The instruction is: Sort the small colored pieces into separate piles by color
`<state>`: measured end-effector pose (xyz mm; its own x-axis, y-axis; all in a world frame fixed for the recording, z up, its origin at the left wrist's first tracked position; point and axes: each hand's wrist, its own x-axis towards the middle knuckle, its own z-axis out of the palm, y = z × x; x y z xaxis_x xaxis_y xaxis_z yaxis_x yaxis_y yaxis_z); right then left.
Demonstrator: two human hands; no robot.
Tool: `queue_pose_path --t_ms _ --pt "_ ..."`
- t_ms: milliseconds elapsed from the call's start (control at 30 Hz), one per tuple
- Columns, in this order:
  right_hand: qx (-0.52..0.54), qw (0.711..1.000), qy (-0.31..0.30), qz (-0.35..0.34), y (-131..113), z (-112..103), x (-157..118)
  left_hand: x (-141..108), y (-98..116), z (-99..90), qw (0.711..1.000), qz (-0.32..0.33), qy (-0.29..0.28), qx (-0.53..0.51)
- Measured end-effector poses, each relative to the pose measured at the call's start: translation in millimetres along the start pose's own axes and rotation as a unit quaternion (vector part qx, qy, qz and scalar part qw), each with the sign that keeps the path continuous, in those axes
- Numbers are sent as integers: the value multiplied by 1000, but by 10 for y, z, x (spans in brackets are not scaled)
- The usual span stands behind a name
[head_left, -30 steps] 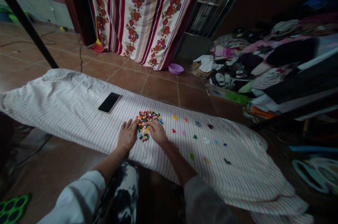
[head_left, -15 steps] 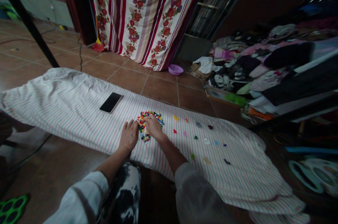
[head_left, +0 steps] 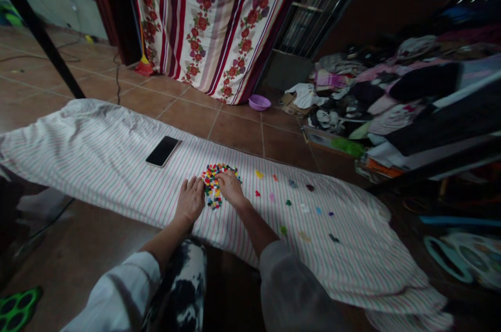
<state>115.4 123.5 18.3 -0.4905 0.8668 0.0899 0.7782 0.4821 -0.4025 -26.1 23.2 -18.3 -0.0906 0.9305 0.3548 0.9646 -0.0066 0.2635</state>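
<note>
You appear to be at the picking step: your right hand [head_left: 230, 187] bends over the pile [head_left: 211, 181] of tiny coloured pieces, its fingers drawn together at the tips, though you cannot tell from here whether they pinch a piece. Your left hand [head_left: 191, 200] lies flat with fingers a little spread, its tips at the pile's left edge. The next move probably calls for a light fingertip pinch that leaves neighbouring pieces undisturbed.

The pile sits about midway along the striped cloth [head_left: 97, 146]. Small single-colour groups, among them yellow pieces [head_left: 259, 174] and lime pieces [head_left: 283, 230], lie apart between it and the cloth's right end. The phone [head_left: 163, 151] rests left of the pile, towards the far edge.

Beyond that edge, on the tiled floor [head_left: 238, 131], you have a purple bowl [head_left: 259, 103], a flowered curtain [head_left: 203, 24], a broom [head_left: 144, 67] and, to the right, heaped clothes [head_left: 352, 81].
</note>
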Motion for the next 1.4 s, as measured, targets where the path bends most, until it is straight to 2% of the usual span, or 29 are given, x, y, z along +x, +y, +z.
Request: queue_pose_path --t_ms 300,467,667,767,867,1067,1233,1400 --pt "-52 998 -31 6 -142 -39 19 -11 0 11 1000 1 16 2" --pt "-66 995 -63 45 -262 -95 74 -4 4 6 1000 0 10 3" --pt "-69 992 -74 82 -340 -56 161 0 9 1 1000 5 11 7" --pt "-57 993 -53 86 -319 -6 158 1 13 -4 1000 6 9 11" --pt "-32 997 0 66 -262 59 118 3 19 -13 1000 4 8 14" --pt "90 991 96 18 -151 176 70 6 18 -17 1000 9 15 13" --pt "180 977 114 20 -139 216 0 8 12 -11 1000 13 20 11" --pt "181 975 116 47 -186 191 -213 9 22 -39 1000 10 9 10"
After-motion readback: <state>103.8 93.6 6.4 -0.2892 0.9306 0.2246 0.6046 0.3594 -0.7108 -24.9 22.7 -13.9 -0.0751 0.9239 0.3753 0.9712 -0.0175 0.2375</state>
